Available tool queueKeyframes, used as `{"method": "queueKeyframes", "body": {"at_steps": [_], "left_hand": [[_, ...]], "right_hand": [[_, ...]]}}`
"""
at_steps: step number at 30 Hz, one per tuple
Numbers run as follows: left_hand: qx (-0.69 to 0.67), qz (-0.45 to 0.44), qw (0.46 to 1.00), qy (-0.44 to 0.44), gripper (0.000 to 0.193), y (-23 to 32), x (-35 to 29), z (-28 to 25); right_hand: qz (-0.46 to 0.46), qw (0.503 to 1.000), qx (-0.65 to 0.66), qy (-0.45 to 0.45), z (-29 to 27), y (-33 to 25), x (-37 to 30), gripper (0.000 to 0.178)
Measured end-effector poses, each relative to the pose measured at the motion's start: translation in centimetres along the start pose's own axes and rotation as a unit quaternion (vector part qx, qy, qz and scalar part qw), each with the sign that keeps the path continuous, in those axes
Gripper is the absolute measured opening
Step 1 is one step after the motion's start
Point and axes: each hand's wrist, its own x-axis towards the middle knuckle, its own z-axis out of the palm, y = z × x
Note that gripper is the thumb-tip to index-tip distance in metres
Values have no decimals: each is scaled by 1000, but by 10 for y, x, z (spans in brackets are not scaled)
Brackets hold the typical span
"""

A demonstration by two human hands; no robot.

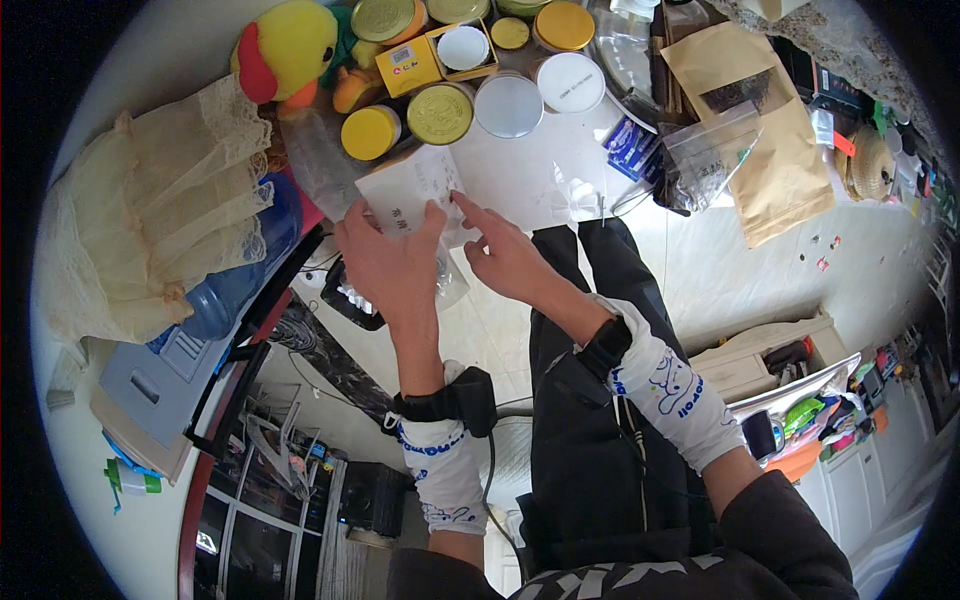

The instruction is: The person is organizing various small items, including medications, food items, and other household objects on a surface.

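My left hand point(388, 262) is closed on a white paper packet point(408, 188) with dark printing, held tilted at the near edge of the white table. Its thumb lies along the packet's right side, while its other fingers are partly hidden at the left. My right hand point(512, 260) reaches in from the right with its index finger stretched toward the packet's right edge, at or very near it. The other fingers are loosely bent. Just below the hands hangs a clear plastic bag point(452, 282), partly covered by my left hand.
Several round tins and jars, including a yellow-lidded jar point(369, 133), crowd the table's far side beside a yellow plush toy point(288, 50). Brown paper pouches point(782, 190) lie right, near a clear zip bag point(708, 155). A lace cloth point(165, 210) drapes over a blue water bottle point(215, 300).
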Motion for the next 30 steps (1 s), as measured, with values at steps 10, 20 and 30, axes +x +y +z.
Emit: {"method": "queueKeyframes", "body": {"at_steps": [10, 20, 30], "left_hand": [[-14, 10, 999, -30, 71, 1, -3, 0], [-186, 180, 957, -131, 23, -3, -82, 42], [-221, 86, 934, -268, 29, 41, -103, 170]], "right_hand": [[7, 999, 29, 28, 3, 20, -9, 70], [92, 943, -37, 318, -80, 90, -65, 21], [79, 910, -126, 387, -78, 113, -47, 20]]}}
